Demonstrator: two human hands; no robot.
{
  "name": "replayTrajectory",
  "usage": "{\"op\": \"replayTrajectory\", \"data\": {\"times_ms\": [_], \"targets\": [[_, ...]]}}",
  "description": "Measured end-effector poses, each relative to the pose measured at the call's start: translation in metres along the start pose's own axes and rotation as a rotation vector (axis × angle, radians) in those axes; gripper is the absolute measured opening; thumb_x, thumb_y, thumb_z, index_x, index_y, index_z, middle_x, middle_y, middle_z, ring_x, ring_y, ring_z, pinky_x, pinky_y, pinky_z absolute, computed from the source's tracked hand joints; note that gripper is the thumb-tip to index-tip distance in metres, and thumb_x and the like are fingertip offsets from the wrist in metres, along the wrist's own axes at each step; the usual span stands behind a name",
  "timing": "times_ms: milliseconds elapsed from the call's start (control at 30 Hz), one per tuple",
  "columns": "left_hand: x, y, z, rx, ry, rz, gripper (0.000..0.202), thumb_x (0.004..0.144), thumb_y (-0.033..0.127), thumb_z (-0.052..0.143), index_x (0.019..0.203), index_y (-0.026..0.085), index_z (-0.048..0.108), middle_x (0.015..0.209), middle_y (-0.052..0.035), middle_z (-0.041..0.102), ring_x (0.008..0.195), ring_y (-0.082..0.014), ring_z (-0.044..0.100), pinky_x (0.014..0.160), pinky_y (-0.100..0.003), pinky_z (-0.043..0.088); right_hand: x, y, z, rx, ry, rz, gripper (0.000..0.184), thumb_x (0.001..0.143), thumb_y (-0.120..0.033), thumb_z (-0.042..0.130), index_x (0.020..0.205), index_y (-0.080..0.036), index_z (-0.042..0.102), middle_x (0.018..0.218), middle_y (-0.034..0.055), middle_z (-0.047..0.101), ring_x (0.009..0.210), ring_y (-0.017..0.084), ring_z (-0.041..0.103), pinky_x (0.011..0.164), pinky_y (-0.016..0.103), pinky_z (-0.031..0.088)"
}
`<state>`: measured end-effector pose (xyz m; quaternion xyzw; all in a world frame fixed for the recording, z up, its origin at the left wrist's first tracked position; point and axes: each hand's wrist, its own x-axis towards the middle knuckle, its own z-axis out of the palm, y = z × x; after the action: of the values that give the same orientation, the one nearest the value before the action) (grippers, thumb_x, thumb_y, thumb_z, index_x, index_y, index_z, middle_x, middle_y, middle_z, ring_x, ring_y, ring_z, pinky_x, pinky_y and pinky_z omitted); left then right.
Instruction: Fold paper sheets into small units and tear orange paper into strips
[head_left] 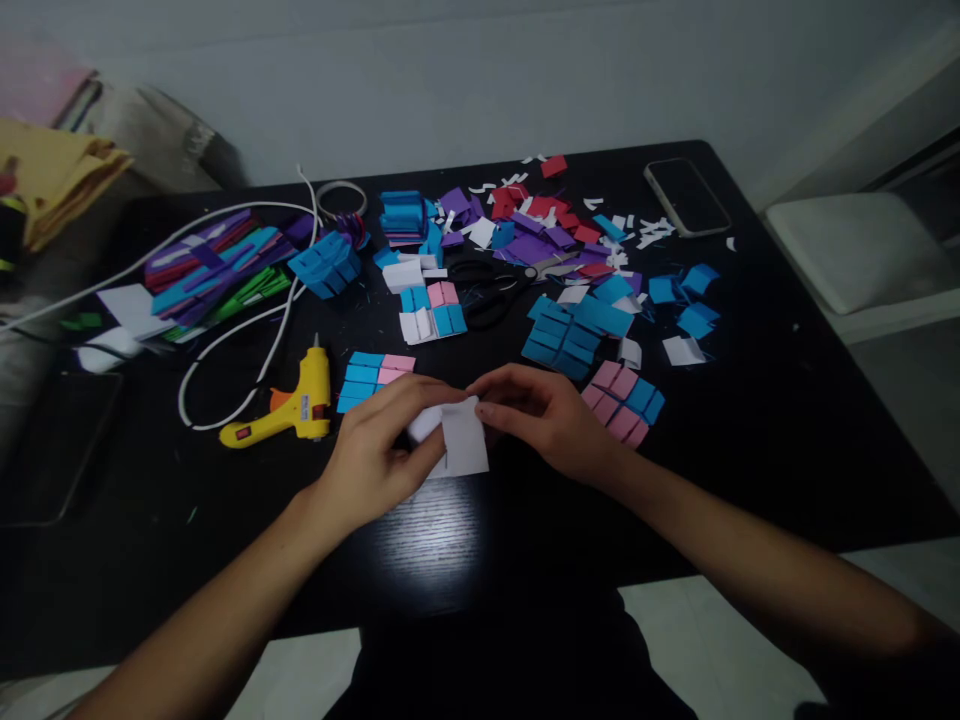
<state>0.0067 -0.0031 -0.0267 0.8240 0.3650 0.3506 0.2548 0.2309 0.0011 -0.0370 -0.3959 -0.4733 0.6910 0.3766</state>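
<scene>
Between my two hands a white paper piece point(466, 440) is held just above the dark table, with a curled part at its left. My left hand point(390, 440) grips its left side, fingers over the top and thumb beneath. My right hand point(544, 415) pinches the upper right corner between thumb and forefinger. Behind my left fingers lies a blue and pink paper square point(364, 378) made of small folded panels. A pink and blue panel square point(624, 400) lies beside my right wrist, with an all-blue one point(562, 338) behind it.
A yellow glue gun point(304, 405) lies left of my hands, near a looping white cable point(281, 335). Black-handled scissors point(517, 285) rest among purple, red and white paper scraps point(540, 225). Bundled coloured strips point(225, 265) lie back left; a phone point(686, 195) is back right.
</scene>
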Motion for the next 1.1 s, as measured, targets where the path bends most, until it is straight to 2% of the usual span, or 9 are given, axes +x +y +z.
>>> {"op": "replayTrajectory", "data": {"times_ms": [100,400,733,967,1100], "targets": [[0.001,0.001,-0.002,-0.01,0.005,-0.006,0.019,0.095,0.009,0.064,0.111,0.016,0.069,0.108,-0.009,0.075,0.102,-0.0193,0.072,0.089,-0.031,0.057,0.0,0.001,0.0,0.031,0.009,0.009,0.026,0.085,-0.035,0.085,0.103,-0.021,0.075,0.087,0.0004,0.077,0.078,0.016,0.075,0.076,0.031,0.064],[0.001,0.0,-0.005,-0.055,0.015,-0.08,0.011,0.095,0.011,0.069,0.099,0.019,0.074,0.109,-0.0071,0.078,0.099,-0.0182,0.076,0.086,-0.03,0.06,0.001,0.001,-0.002,0.054,0.002,0.039,0.02,0.085,-0.029,0.084,0.102,-0.02,0.077,0.088,0.0005,0.078,0.079,0.015,0.075,0.076,0.03,0.065],[0.003,0.002,-0.006,-0.063,0.005,-0.122,0.01,0.095,0.016,0.067,0.1,0.021,0.074,0.104,-0.0062,0.081,0.093,-0.0196,0.078,0.081,-0.031,0.063,0.001,0.0,-0.001,0.042,-0.007,0.057,0.021,0.088,-0.034,0.083,0.102,-0.019,0.077,0.085,0.0011,0.078,0.075,0.015,0.076,0.072,0.031,0.066],[0.002,-0.001,-0.009,-0.03,-0.096,-0.012,0.01,0.096,0.017,0.069,0.106,0.02,0.072,0.1,-0.0061,0.08,0.088,-0.0183,0.078,0.077,-0.026,0.062,0.0,0.0,-0.001,0.059,-0.053,0.052,0.022,0.088,-0.034,0.083,0.102,-0.018,0.077,0.078,-0.0006,0.076,0.07,0.013,0.073,0.071,0.029,0.064],[-0.001,-0.003,-0.011,0.015,-0.103,0.075,0.013,0.097,0.015,0.067,0.11,0.018,0.068,0.1,-0.0072,0.079,0.087,-0.0165,0.078,0.075,-0.024,0.061,0.0,-0.001,-0.001,0.127,-0.097,0.125,0.026,0.087,-0.036,0.084,0.103,-0.017,0.076,0.079,0.0006,0.077,0.069,0.015,0.075,0.07,0.03,0.065]]}}
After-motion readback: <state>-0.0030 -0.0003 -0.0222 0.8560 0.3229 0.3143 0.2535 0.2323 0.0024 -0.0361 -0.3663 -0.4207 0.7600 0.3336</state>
